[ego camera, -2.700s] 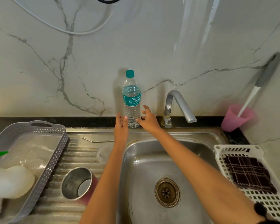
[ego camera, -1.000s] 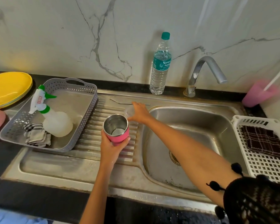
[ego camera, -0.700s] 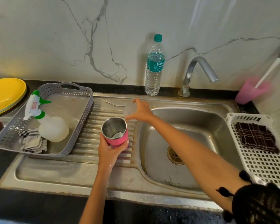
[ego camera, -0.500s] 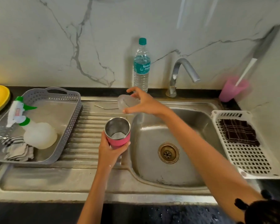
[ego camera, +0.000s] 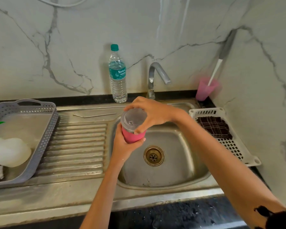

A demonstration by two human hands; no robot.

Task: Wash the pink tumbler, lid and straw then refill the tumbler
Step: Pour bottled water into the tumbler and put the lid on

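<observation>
2 hands are fitting the lid onto the pink tumbler.
Above the sink (ego camera: 180,172), the left hand (ego camera: 122,146) is gripping the pink tumbler (ego camera: 133,135) closed around its body; the right hand (ego camera: 153,113) is pinching the clear lid (ego camera: 133,119) on top. Behind the sink, the straw (ego camera: 94,115) is lying flat, the water bottle (ego camera: 117,75) standing farther back.

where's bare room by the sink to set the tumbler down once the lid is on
Free: the ribbed drainboard between the grey basket and the sink basin, in front of the metal straw; also the front rim strip. Crowded: the basket with its spray bottle, and the white tray under its cloth.
</observation>
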